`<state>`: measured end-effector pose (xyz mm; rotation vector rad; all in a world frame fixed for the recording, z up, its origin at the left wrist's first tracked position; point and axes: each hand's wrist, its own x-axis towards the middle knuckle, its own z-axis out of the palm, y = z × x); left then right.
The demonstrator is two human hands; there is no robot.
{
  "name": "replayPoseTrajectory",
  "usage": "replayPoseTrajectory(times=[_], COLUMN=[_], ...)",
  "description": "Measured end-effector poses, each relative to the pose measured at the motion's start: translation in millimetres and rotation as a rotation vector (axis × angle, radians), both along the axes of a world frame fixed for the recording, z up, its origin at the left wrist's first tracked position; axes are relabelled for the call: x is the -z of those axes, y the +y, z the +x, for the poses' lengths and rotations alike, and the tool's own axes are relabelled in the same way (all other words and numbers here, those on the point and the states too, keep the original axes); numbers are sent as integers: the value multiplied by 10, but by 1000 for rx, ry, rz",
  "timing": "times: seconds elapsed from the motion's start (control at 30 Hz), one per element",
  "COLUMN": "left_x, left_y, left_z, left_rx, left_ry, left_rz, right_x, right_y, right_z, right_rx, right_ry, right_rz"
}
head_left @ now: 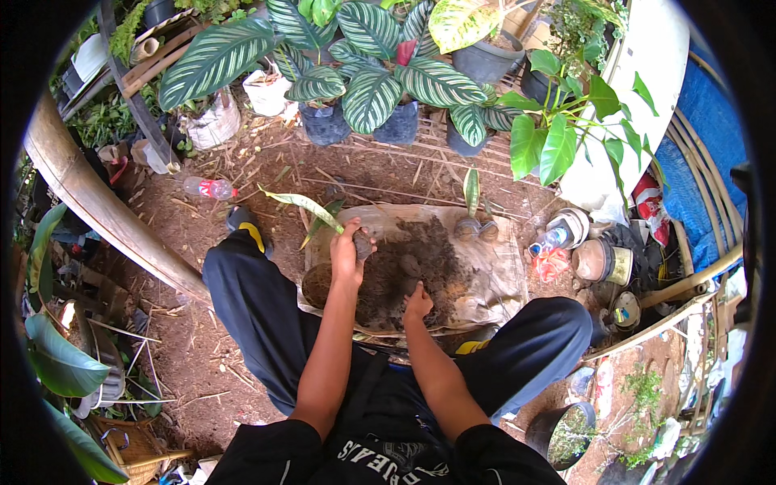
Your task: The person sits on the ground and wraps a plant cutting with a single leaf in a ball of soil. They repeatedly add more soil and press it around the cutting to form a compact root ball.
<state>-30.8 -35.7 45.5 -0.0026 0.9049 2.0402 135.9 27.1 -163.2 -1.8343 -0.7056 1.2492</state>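
My left hand (347, 250) is closed around a small soil-filled pot (362, 244), from which a long variegated snake plant leaf (306, 203) leans up and left. Below and to the right, the fingers of my right hand (418, 302) curl at a mound of dark soil (382, 285). A rounded, soil-coloured object (410, 265) lies just beyond those fingers; whether they grip it or a handle is unclear. The soil is spread over a pale sack (503, 285). Two small clear cups (467, 229) stand at its far right, with an upright snake plant leaf (471, 193) there.
A round container (317, 286) sits at the sack's left side. Potted striped calatheas (373, 91) line the far side. A plastic bottle (209, 188) lies at left, near a thick bamboo pole (115, 200). Pots and litter (594, 260) crowd the right.
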Motion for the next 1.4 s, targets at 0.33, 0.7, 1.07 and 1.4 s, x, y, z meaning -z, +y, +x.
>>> replayPoseTrajectory(times=[0.33, 0.7, 1.07, 1.4], left_x=[21, 68, 79, 94], left_y=[13, 9, 23, 31], left_z=[18, 7, 16, 28], left_rx=[12, 34, 40, 32], left_ry=[12, 29, 17, 18], left_rz=[-9, -28, -42, -40], right_x=[90, -168, -105, -139], right_y=[-27, -51, 6, 115], right_z=[37, 26, 7, -40], right_rx=[-402, -997, -764, -386], right_ry=[-281, -897, -691, -4], right_rz=[22, 58, 27, -65])
